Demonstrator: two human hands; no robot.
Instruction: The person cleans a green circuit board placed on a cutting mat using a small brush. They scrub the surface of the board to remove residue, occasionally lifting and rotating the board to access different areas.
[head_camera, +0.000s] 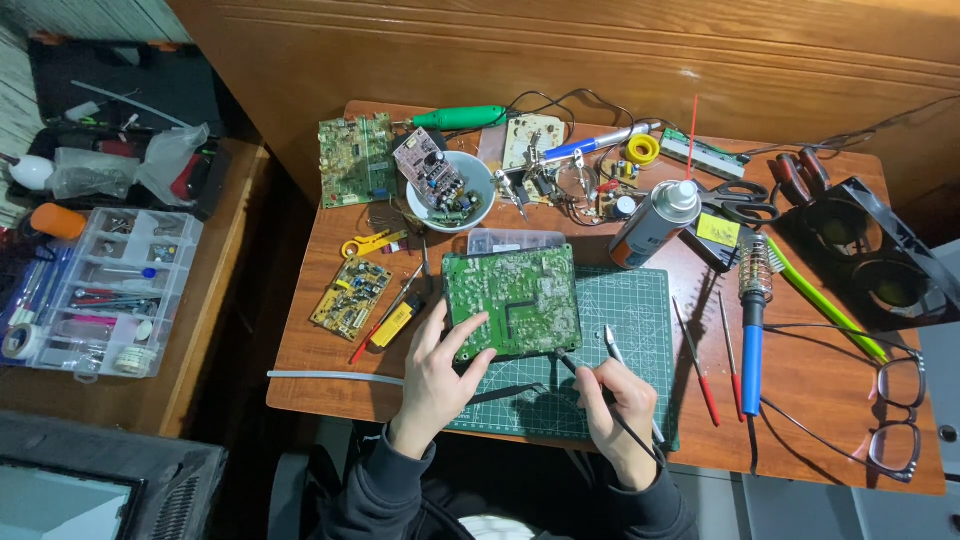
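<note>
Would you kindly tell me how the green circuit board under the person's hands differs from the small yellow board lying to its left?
The green circuit board is far larger than the yellow board. The green one lies on the cutting mat, steadied by the left hand while the right hand touches a thin black tool to its edge; the yellow one rests untouched on the bare wooden table. Both lie flat.
</note>
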